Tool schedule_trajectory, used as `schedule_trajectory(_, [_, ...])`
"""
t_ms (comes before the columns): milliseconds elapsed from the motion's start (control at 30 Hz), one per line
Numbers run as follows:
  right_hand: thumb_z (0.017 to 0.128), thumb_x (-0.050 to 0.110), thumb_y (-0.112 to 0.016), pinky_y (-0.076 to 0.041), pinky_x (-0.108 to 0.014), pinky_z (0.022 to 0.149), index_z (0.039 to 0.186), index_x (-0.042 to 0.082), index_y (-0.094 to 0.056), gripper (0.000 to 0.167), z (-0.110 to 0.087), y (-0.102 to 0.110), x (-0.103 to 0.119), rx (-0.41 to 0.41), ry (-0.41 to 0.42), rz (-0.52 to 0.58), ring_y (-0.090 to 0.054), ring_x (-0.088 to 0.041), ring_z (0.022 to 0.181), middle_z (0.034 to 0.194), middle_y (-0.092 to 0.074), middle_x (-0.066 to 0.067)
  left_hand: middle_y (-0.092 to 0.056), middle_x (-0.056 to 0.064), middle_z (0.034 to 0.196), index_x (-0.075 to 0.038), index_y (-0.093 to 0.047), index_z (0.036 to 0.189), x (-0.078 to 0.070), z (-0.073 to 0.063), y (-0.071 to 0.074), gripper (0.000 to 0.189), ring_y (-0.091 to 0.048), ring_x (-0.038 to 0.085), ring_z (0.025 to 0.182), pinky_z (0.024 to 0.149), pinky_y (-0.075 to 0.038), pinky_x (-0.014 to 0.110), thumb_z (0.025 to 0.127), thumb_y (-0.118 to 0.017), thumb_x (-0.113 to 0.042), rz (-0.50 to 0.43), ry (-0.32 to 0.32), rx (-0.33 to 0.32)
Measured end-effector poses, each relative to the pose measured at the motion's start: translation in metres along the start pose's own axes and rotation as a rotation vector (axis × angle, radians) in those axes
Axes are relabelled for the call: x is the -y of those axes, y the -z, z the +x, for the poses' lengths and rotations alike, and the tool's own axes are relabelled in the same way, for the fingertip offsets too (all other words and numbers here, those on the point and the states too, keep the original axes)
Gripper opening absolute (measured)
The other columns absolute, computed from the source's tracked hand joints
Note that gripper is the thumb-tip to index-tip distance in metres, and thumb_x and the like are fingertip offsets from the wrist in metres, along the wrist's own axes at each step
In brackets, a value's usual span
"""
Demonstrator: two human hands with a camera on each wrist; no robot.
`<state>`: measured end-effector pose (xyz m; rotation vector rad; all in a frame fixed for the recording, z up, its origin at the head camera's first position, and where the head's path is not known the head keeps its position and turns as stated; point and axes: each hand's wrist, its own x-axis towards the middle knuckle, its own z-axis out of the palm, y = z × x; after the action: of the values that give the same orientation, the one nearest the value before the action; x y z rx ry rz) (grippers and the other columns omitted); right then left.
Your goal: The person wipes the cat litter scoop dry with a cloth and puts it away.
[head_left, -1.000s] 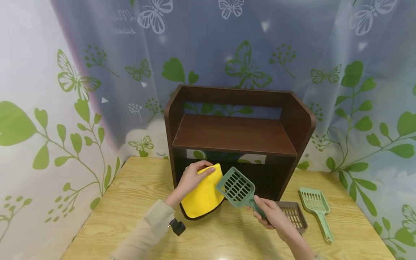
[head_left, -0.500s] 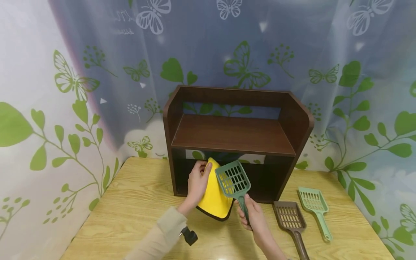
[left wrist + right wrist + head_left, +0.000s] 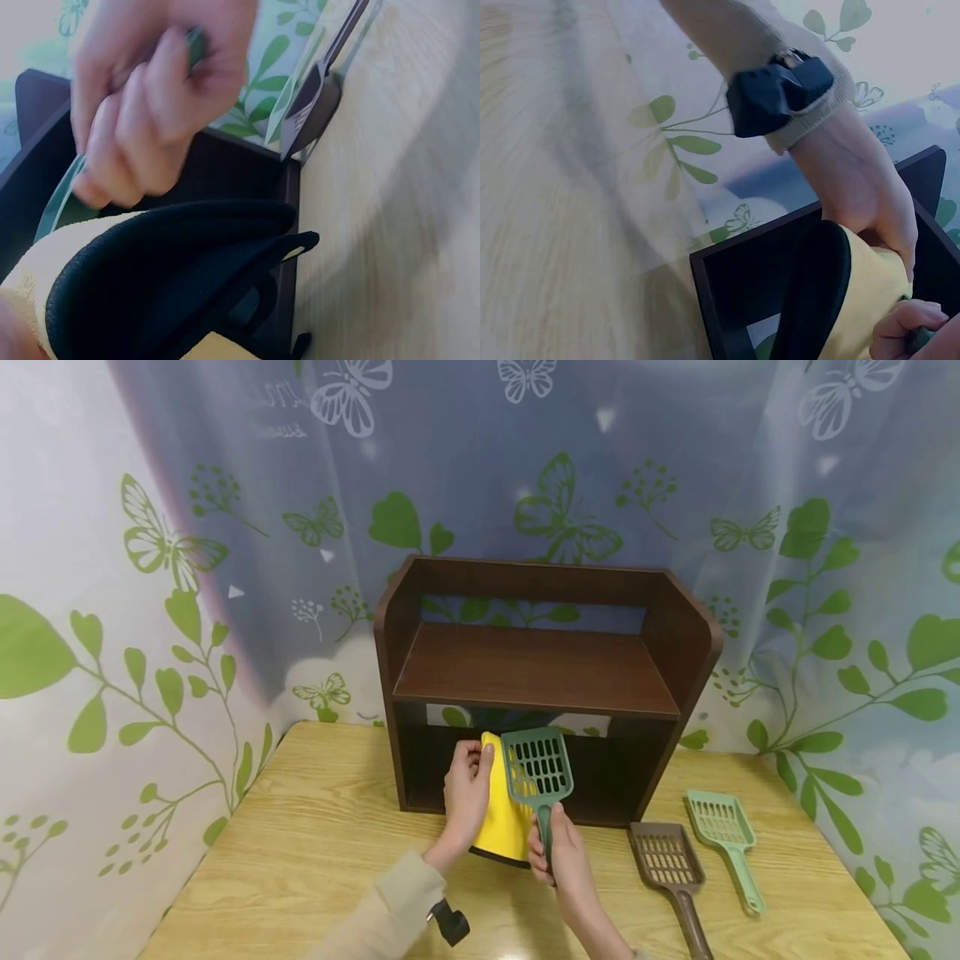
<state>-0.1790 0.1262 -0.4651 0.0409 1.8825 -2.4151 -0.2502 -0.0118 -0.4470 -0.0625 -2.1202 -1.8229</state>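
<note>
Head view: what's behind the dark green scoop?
Behind the dark green scoop, yellow cloth shows through left slots and the dark shelf unit through others; whatever the scoop's solid parts cover cannot be seen.

The wooden table (image 3: 300,860) bears a dark shelf unit (image 3: 540,668). From that, a brown scoop (image 3: 677,886) lies at five o'clock, a pale green scoop (image 3: 732,848) at four.

On my feed: yellow cloth (image 3: 501,828), apparently black inside; dark-green scoop (image 3: 542,797); brown scoop (image 3: 678,887) and mint scoop (image 3: 732,846) around four o'clock; leaf-patterned backdrop (image 3: 637,410).
</note>
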Motion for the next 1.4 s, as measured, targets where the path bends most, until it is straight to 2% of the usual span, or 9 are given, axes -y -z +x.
schedule_trajectory(133, [0.111, 0.045, -0.02, -0.025, -0.018, 0.043, 0.105, 0.004, -0.045, 0.048, 0.006, -0.004, 0.003, -0.021, 0.023, 0.021, -0.031, -0.004, 0.047, 0.065, -0.04, 0.003, -0.07, 0.011, 0.107, -0.005, -0.059, 0.116, 0.0, -0.008, -0.001, 0.027, -0.066, 0.019, 0.086, 0.071, -0.051, 0.025, 0.106, -0.055, -0.03, -0.006, 0.017, 0.021])
schedule_trajectory(233, [0.111, 0.045, -0.021, -0.025, -0.018, 0.042, 0.105, 0.004, -0.046, 0.048, 0.009, -0.004, 0.005, -0.039, 0.038, 0.024, -0.032, -0.004, 0.046, 0.064, -0.04, 0.004, -0.07, 0.011, 0.104, -0.005, -0.058, 0.114, 0.0, -0.013, -0.002, 0.027, -0.063, 0.015, 0.081, 0.068, -0.049, 0.022, 0.106, -0.056, -0.031, -0.02, 0.024, 0.043])
schedule_trajectory(400, [0.112, 0.042, -0.022, -0.027, -0.017, 0.042, 0.108, 0.003, -0.047, 0.047, 0.013, -0.003, 0.008, -0.044, 0.046, 0.014, -0.032, -0.005, 0.048, 0.066, -0.04, 0.003, -0.07, 0.01, 0.102, -0.005, -0.058, 0.113, 0.002, -0.018, -0.001, 0.028, -0.062, 0.013, 0.078, 0.066, -0.049, 0.022, 0.105, -0.056, -0.032, -0.031, 0.03, 0.064])
schedule_trajectory(567, [0.112, 0.042, -0.02, -0.026, -0.018, 0.043, 0.107, 0.003, -0.046, 0.047, 0.013, 0.0, 0.008, -0.028, 0.024, 0.003, -0.032, -0.005, 0.048, 0.067, -0.04, 0.002, -0.07, 0.01, 0.102, -0.005, -0.06, 0.112, 0.006, -0.017, -0.001, 0.027, -0.063, 0.013, 0.081, 0.07, -0.05, 0.022, 0.105, -0.057, -0.031, -0.029, 0.037, 0.06])
schedule_trajectory(733, [0.112, 0.043, -0.019, -0.024, -0.018, 0.044, 0.105, 0.004, -0.045, 0.047, 0.009, 0.003, 0.003, -0.001, -0.026, -0.024, -0.031, -0.005, 0.048, 0.066, -0.038, 0.003, -0.07, 0.011, 0.102, -0.004, -0.061, 0.112, 0.01, -0.012, 0.001, 0.026, -0.065, 0.018, 0.085, 0.073, -0.051, 0.025, 0.105, -0.058, -0.029, -0.022, 0.042, 0.019])
schedule_trajectory(900, [0.112, 0.045, -0.021, -0.024, -0.018, 0.044, 0.102, 0.005, -0.043, 0.046, 0.003, 0.004, -0.001, 0.032, -0.067, -0.05, -0.03, -0.005, 0.049, 0.066, -0.037, 0.003, -0.069, 0.012, 0.104, -0.003, -0.061, 0.113, 0.012, -0.003, 0.004, 0.027, -0.066, 0.023, 0.093, 0.082, -0.052, 0.034, 0.105, -0.058, -0.029, -0.037, 0.062, -0.027])
schedule_trajectory(1067, [0.111, 0.047, -0.023, -0.023, -0.018, 0.043, 0.098, 0.006, -0.044, 0.048, -0.002, 0.006, -0.004, 0.059, -0.078, -0.084, -0.029, -0.006, 0.048, 0.065, -0.035, 0.003, -0.069, 0.014, 0.107, -0.002, -0.061, 0.116, 0.012, 0.006, 0.009, 0.029, -0.065, 0.025, 0.096, 0.087, -0.051, 0.039, 0.105, -0.057, -0.029, -0.061, 0.083, -0.039])
schedule_trajectory(1200, [0.111, 0.049, -0.025, -0.023, -0.018, 0.042, 0.095, 0.006, -0.045, 0.05, -0.005, 0.009, -0.006, 0.082, -0.088, -0.089, -0.029, -0.005, 0.047, 0.063, -0.035, 0.004, -0.069, 0.016, 0.107, 0.0, -0.061, 0.118, 0.014, 0.014, 0.014, 0.032, -0.064, 0.02, 0.087, 0.077, -0.052, 0.03, 0.106, -0.056, -0.03, -0.094, 0.095, -0.013])
schedule_trajectory(1400, [0.11, 0.05, -0.026, -0.022, -0.016, 0.041, 0.091, 0.007, -0.046, 0.051, -0.004, 0.018, -0.006, 0.141, -0.081, -0.104, -0.029, -0.003, 0.046, 0.062, -0.033, 0.005, -0.069, 0.017, 0.106, 0.002, -0.059, 0.123, 0.014, 0.024, 0.026, 0.038, -0.062, 0.012, 0.075, 0.067, -0.051, 0.023, 0.105, -0.056, -0.032, -0.201, 0.147, 0.099])
